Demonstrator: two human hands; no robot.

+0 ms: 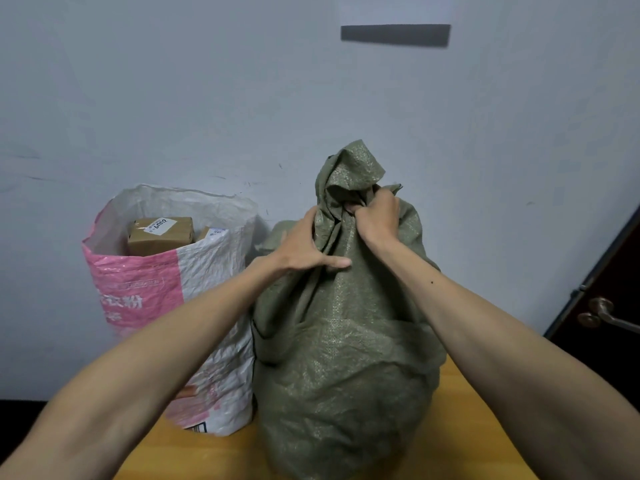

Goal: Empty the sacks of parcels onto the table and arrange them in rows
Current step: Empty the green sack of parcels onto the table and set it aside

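A full olive-green woven sack (pixel 346 358) stands upright on the yellow wooden table (pixel 228 455), its neck bunched at the top. My right hand (pixel 377 216) grips the gathered neck, fingers curled into the folds. My left hand (pixel 304 251) wraps around the neck from the left, thumb stretched across the front. To the left stands an open white and pink sack (pixel 166 292). Inside it lie a brown cardboard parcel (pixel 161 233) with a white label and the corner of a second parcel (pixel 207 232). The green sack's contents are hidden.
A pale wall rises right behind both sacks. A dark door with a metal handle (pixel 602 315) is at the right edge. Another bit of green sack fabric (pixel 277 237) shows behind the sacks.
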